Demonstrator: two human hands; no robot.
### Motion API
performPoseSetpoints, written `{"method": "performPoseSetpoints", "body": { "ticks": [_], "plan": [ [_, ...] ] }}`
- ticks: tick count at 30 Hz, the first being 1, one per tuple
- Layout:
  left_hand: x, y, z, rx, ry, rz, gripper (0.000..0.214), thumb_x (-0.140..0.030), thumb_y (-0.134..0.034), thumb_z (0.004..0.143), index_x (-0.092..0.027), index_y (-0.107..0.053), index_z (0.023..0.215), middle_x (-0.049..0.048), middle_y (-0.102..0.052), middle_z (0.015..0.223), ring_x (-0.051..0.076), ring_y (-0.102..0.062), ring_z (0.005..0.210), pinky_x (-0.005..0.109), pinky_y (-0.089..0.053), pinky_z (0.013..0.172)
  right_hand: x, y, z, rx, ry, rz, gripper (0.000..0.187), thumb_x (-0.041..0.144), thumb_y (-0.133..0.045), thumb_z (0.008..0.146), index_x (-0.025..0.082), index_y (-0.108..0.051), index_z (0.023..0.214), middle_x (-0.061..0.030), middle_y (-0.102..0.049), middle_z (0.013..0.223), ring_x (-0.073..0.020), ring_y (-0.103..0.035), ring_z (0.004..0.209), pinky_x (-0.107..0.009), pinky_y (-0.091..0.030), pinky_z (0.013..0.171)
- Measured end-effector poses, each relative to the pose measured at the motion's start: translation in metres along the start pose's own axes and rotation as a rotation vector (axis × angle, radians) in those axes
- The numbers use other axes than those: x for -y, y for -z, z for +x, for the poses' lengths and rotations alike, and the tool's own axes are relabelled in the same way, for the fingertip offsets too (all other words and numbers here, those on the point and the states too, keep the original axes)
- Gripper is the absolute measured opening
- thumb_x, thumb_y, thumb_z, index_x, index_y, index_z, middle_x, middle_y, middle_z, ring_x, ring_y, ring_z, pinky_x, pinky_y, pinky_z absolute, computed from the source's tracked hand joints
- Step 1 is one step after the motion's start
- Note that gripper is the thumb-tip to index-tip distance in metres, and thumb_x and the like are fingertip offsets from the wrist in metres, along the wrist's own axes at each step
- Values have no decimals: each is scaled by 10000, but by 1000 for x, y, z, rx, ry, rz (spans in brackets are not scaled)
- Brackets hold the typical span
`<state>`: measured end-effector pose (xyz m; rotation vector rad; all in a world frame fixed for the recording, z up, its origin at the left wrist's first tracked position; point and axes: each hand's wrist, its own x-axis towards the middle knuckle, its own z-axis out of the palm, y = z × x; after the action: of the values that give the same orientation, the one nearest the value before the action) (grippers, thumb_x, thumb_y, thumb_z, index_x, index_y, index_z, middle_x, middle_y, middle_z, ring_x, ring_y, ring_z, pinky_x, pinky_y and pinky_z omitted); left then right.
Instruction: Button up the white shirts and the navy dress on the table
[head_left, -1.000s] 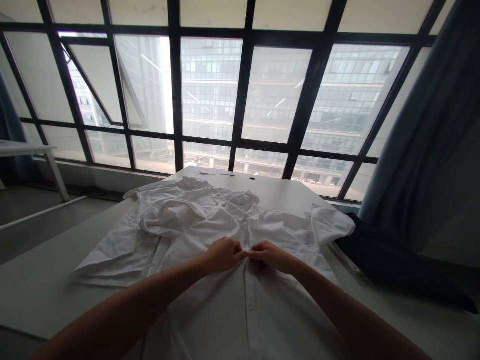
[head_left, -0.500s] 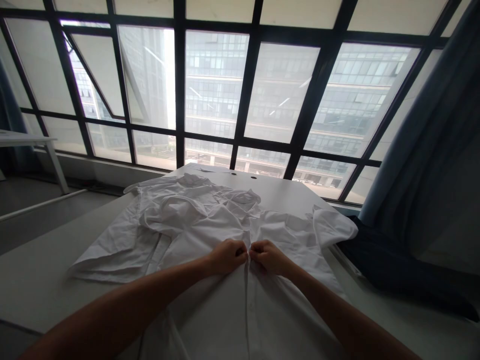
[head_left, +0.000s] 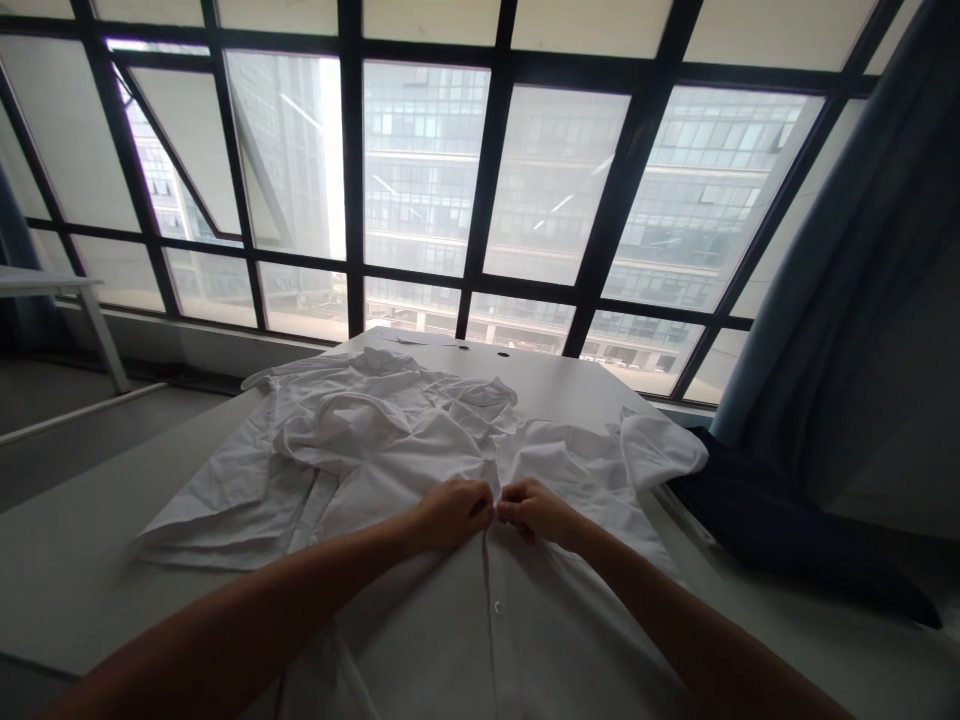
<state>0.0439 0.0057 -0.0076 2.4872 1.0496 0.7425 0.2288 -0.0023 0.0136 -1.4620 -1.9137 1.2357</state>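
L hand (head_left: 452,512) is curled nearly closed, thumb & fingers pinching cloth at the front opening of the white shirt (head_left: 427,610); R hand (head_left: 541,514) is just beside it, fingers likewise bent in & gripping the shirt front, fingertips almost meeting L's. Exact bit btwn the tips is too small to tell. Shirt lies flat-ish under both hands & forearms, running from nr side of them to beyond. Small button (head_left: 498,607) shows on the front strip, nr side of R hand, a bit below the pinch. Collar (head_left: 484,395) is past both hands, far side; short sleeve (head_left: 664,447) spreads out beyond R hand, to its right. Left of L hand & further off, a 2nd white garment (head_left: 214,500) lies rumpled, partly under the shirt. All that's on the white table (head_left: 570,385), w/ two dark round holes past the collar & a paper sheet (head_left: 424,339) nr the far edge. Well right of R hand: dark cloth (head_left: 787,545) in a heap, w/ blue curtain (head_left: 817,270) behind. Far beyond hands: black-framed windows (head_left: 551,190), one pane tilted open, upper left.
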Motion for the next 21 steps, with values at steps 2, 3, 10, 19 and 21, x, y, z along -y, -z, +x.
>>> {"method": "performPoseSetpoints", "body": {
  "ticks": [2, 3, 10, 19, 21],
  "plan": [
    [-1, -1, 0, -24, 21, -37, 164, -248, -524, 817, -166, -666, 834, 26, -652, 735, 156, -548, 681, 245, -383, 634, 1, -2, -1, -54, 34, -116, 148, 231, -505, 715, 179, -517, 577, 65, -408, 420, -86, -387, 392, -204, -287, 411],
    [-1, -2, 0, -46, 36, -70, 166, -245, -518, 816, -164, -662, 828, 26, -651, 735, 155, -550, 683, 245, -387, 636, 1, -4, -2, -101, 77, -214, 147, 214, -502, 709, 178, -510, 567, 56, -425, 430, -90, -411, 419, -203, -286, 434],
    [-1, 10, 3, -1, 111, -308, 165, -206, -510, 787, -140, -661, 782, -23, -581, 640, 111, -493, 607, 218, -371, 572, 6, -17, -5, -224, 225, -583, 149, 145, -486, 680, 158, -550, 546, 8, -551, 534, -104, -465, 543, -219, -290, 532],
    [8, 70, -3, 934, 332, -393, 214, -417, -746, 697, -213, -724, 639, 18, -657, 570, 146, -577, 516, 214, -395, 448, 20, 37, -18, 512, -259, -357, 185, 313, -671, 709, 171, -659, 592, 11, -577, 480, -105, -499, 417, -205, -347, 435],
    [17, 69, 14, 787, 386, -373, 357, -513, -650, 794, -191, -712, 654, 35, -659, 575, 138, -585, 501, 214, -409, 459, 14, 55, -1, 378, -229, -329, 278, 411, -666, 760, 162, -678, 637, -2, -600, 500, -106, -525, 429, -199, -361, 441]
  ]
}}
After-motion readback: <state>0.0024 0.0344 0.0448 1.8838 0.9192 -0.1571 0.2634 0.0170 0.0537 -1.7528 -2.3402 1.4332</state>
